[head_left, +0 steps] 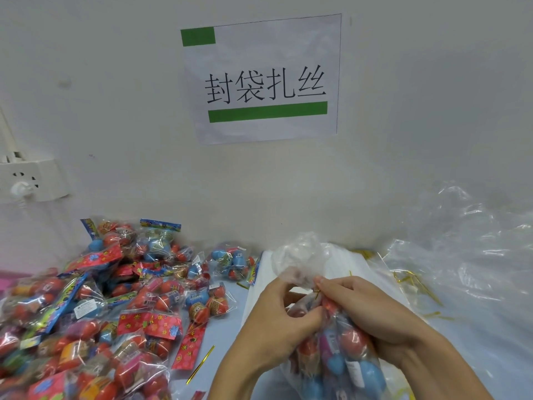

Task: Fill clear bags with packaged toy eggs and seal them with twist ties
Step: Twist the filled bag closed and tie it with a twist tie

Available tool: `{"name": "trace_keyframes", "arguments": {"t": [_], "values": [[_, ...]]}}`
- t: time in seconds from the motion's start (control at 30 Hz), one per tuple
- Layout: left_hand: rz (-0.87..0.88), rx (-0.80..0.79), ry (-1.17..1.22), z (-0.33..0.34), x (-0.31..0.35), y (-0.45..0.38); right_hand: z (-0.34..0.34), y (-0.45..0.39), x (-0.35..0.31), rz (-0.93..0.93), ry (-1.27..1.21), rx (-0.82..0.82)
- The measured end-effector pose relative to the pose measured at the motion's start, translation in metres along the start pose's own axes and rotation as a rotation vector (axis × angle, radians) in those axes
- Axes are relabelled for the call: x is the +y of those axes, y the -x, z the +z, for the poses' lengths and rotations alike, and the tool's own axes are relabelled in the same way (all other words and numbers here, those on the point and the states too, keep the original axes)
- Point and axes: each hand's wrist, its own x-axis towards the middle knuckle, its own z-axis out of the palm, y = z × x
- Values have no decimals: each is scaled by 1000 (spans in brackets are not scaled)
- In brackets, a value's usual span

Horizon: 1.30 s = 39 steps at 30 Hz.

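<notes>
Filled clear bag (pixel 340 350): near right on bench (pixel 227 336), neck gathered. Left hand (pixel 277 319) and right hand (pixel 366 310) pinch neck, apparently around gold twist tie (pixel 316 293). Packaged toy eggs (pixel 95 307): heaped left.

The bag (pixel 340 368) runs off the bottom edge, so its base is unseen, and its neck is hidden between the left hand (pixel 277 321) and right hand (pixel 372 310). Only a scrap of the tie (pixel 317 290) shows at the fingertips; whether it is twisted cannot be told. Both forearms are cut by the bottom edge. The pile of egg packs (pixel 86 319) continues past the left and bottom edges, its label print too small to read. The socket (pixel 28 180) is cropped at the left edge. Loose ties (pixel 427 290) lie blurred under the crumpled plastic (pixel 467 255).
</notes>
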Motion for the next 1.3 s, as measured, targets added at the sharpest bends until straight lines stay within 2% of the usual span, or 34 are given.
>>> {"name": "trace_keyframes", "arguments": {"t": [0.1,0.33,0.43,0.57,0.7,0.93,1.3], "values": [[34,120,1,-5,0,-1,-5,-2,2,20,-51,31],[230,425,-301,-6,7,0,-5,-4,3,25,-58,86],[359,382,-509,-9,11,-1,-4,-4,3,18,-48,110],[359,187,-640,-8,16,1,-3,-3,2,14,-15,117],[368,144,-703,-13,19,3,1,0,0,3,15,100],[297,129,-676,-12,21,3,5,-3,1,-40,22,119],[223,304,-418,-7,15,-3,9,-9,6,-119,-12,107]]}}
